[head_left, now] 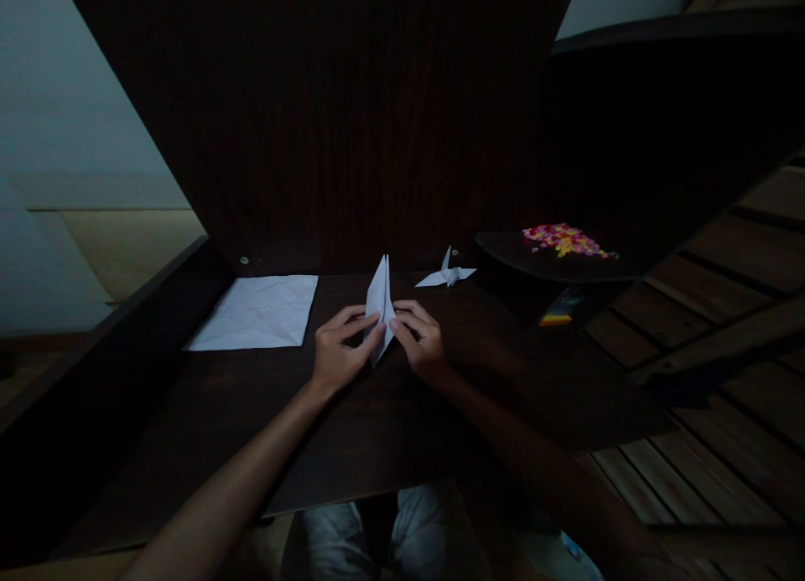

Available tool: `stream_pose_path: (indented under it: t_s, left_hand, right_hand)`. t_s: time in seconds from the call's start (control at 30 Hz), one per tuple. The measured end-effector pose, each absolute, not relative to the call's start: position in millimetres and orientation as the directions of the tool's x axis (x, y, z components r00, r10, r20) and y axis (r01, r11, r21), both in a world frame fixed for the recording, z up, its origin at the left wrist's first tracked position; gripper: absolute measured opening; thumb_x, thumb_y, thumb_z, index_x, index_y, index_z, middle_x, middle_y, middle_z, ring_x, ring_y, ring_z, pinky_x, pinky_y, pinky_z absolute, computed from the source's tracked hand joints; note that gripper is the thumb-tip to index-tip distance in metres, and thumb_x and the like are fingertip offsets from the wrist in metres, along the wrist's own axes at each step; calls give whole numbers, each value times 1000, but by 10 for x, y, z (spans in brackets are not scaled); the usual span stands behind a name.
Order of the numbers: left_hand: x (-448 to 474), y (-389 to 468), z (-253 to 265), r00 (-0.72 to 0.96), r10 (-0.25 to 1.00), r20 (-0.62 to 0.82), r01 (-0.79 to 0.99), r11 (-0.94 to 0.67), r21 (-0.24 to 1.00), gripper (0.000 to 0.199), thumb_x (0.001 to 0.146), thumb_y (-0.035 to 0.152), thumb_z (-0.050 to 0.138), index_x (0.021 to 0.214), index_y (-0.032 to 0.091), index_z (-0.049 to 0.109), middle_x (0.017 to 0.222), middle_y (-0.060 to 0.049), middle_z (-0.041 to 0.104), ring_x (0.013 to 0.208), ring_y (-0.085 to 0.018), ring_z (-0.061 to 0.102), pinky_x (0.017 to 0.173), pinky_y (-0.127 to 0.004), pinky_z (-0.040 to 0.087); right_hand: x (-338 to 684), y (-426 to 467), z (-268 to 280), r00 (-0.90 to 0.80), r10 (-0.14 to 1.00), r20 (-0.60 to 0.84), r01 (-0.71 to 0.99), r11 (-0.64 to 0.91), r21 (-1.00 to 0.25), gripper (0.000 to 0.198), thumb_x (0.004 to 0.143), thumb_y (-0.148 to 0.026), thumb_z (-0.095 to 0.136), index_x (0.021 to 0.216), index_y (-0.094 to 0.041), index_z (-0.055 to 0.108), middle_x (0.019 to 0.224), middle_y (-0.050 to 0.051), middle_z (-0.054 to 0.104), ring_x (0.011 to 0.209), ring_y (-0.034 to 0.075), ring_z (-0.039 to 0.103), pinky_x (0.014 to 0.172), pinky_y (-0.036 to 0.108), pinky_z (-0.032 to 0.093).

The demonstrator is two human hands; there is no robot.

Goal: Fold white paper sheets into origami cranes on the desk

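Observation:
Between my two hands, a little above the dark desk, is a folded white paper (378,294), narrow and diamond-shaped, with a split point facing away from me. My left hand (343,346) grips its left side, thumb on the near face and fingers behind. On the right edge, my right hand (420,339) pinches the paper between thumb and fingers. Behind and to the right stands a folded white paper crane (449,273). A creased white paper sheet (257,311) lies flat to the left.
The dark wooden desk (239,430) has a tall back panel (352,128) and a raised left side board (106,338). On a small curved shelf (503,252) at right lies a heap of small pink, red and yellow pieces (564,239). Wooden slats (717,287) are beyond.

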State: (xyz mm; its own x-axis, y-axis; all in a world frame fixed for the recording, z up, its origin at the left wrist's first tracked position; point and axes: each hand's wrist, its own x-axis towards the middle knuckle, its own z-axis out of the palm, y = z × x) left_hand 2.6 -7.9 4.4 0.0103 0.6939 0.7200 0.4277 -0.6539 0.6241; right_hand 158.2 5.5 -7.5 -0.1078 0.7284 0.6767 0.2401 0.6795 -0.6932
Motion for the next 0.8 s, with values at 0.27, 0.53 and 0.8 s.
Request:
stream_pose_path:
  t_s: [0.27,0.53,0.8]
  left_hand:
    - [5,-52,29,-58,790,610,311,-566,763,15,81,28,64,90,21,73,98,-5,72,90,-20,67,83,-35,53]
    - [32,0,-9,-137,864,484,34,-484,874,26,75,25,68,99,19,61,90,-4,69,83,-16,67,74,-28,54]
    - [-5,25,30,-175,888,426,-4,-433,901,21,70,24,68,90,18,67,91,-5,70,85,-18,65,75,-29,53]
  right_hand:
    - [1548,115,-106,-47,757,652,113,652,-749,13,84,-32,60,82,-24,70,110,7,58,106,22,57,94,40,46]
    - [1507,152,-159,-36,808,588,-22,588,-809,15,82,-34,62,93,-23,62,104,7,58,102,21,58,87,35,50]
    - [1491,181,-183,1,830,557,-72,556,-828,23,81,-38,62,100,-25,56,117,8,51,111,22,54,87,35,51]
